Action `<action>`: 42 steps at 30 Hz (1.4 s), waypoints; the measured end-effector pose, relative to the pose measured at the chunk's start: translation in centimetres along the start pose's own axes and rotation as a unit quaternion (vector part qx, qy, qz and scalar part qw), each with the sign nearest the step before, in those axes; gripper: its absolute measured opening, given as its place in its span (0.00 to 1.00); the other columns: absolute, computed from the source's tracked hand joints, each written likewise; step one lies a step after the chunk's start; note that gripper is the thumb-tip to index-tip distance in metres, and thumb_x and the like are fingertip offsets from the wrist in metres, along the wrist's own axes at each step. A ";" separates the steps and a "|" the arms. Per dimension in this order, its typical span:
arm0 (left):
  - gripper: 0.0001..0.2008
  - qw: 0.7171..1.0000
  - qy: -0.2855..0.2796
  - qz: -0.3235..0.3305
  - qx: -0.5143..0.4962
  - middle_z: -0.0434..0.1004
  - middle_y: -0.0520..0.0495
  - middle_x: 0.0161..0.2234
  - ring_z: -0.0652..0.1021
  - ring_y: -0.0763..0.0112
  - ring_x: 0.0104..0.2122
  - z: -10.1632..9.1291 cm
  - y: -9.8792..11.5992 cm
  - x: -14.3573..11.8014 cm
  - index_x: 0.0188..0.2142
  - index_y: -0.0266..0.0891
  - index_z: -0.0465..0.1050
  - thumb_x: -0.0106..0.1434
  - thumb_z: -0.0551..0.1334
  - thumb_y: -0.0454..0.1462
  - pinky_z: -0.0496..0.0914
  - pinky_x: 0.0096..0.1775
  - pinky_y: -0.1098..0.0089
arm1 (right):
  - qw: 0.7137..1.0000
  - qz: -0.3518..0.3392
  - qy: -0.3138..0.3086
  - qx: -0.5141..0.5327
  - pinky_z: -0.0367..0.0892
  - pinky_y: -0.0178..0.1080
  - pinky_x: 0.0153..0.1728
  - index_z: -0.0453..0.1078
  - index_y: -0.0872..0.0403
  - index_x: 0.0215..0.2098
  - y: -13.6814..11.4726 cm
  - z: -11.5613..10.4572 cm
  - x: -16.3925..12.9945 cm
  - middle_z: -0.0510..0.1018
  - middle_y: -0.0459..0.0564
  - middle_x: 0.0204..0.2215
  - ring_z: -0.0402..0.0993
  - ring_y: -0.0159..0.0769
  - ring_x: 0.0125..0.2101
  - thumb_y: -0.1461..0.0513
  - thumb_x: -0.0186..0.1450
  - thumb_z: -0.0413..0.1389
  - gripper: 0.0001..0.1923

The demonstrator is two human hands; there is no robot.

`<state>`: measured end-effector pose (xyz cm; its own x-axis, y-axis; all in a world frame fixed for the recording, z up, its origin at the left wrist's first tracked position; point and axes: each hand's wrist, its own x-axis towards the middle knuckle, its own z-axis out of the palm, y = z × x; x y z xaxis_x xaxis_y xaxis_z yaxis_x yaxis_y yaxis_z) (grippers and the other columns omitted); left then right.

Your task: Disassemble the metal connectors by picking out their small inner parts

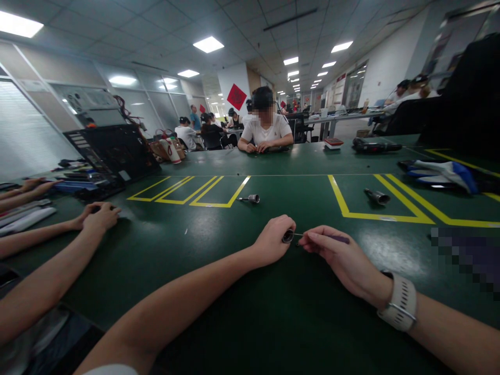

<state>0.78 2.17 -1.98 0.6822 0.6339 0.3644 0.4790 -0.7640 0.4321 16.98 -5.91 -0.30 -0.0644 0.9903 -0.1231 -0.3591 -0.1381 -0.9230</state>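
Item: socket (288, 236), a small, round, dark metal piece with a shiny rim, open end toward the camera. Our left hand (272, 241) is curled around it, low over the table near the middle of the near edge. Our right hand (339, 256) pinches a thin tool (332, 238) with a dark purple handle, its tip at the socket's mouth. A white watch (398, 302) sits on our right wrist.

Surface: a dark green table (242, 291) marked with yellow tape boxes. 2 more sockets lie on it: 1 (252, 198) beside the left boxes, 1 (377, 196) inside the right box. White and blue gloves (441, 174) lie far right.

Room: an open office with ceiling light panels. A person in a white shirt (266, 130) sits opposite. A co-worker's hands (99, 216) rest on the table to our left.
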 end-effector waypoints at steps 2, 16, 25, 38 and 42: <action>0.05 1.000 -0.002 -0.005 0.003 0.63 0.52 0.29 0.65 0.73 0.29 0.1 -0.1 0.0 0.29 0.38 0.60 0.54 0.53 0.27 0.60 0.32 0.71 | 1.000 0.000 -0.007 -0.011 0.62 0.41 0.41 0.75 0.55 0.28 0.1 0.0 0.0 0.77 0.49 0.29 0.71 0.37 0.34 0.57 0.52 0.63 0.09; 0.06 1.000 0.000 -0.005 0.018 0.64 0.52 0.29 0.66 0.72 0.30 0.0 0.1 0.0 0.29 0.38 0.61 0.53 0.53 0.27 0.61 0.33 0.70 | 1.000 -0.013 0.010 -0.006 0.62 0.42 0.40 0.74 0.54 0.26 0.1 0.0 -0.1 0.76 0.49 0.29 0.70 0.37 0.34 0.56 0.50 0.64 0.10; 0.06 0.996 -0.005 -0.031 0.088 0.65 0.50 0.31 0.66 0.69 0.32 0.0 0.5 -0.1 0.30 0.38 0.62 0.55 0.53 0.27 0.61 0.34 0.68 | 0.997 -0.052 0.030 -0.047 0.62 0.41 0.35 0.72 0.55 0.25 1.0 -0.3 0.1 0.76 0.49 0.25 0.69 0.36 0.29 0.58 0.54 0.60 0.08; 0.07 0.997 0.017 -0.065 0.021 0.66 0.51 0.30 0.68 0.71 0.31 0.1 0.0 0.0 0.30 0.38 0.62 0.51 0.56 0.27 0.63 0.32 0.71 | 0.973 -0.112 0.109 -0.167 0.58 0.39 0.28 0.68 0.53 0.18 1.6 -0.9 0.7 0.70 0.44 0.17 0.64 0.33 0.23 0.61 0.55 0.55 0.08; 0.08 0.995 0.005 -0.056 -0.081 0.67 0.52 0.29 0.69 0.72 0.29 -0.2 0.0 -0.1 0.30 0.37 0.63 0.49 0.59 0.28 0.64 0.30 0.73 | 0.972 -0.110 0.113 -0.173 0.58 0.39 0.28 0.68 0.53 0.19 1.6 -0.9 0.7 0.70 0.44 0.18 0.64 0.33 0.23 0.61 0.55 0.55 0.09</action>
<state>0.63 2.16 -1.85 0.6237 0.7153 0.3151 0.4550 -0.6601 0.5977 17.25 -5.43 -2.17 0.1988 0.9788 0.0498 -0.0033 0.0515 -0.9987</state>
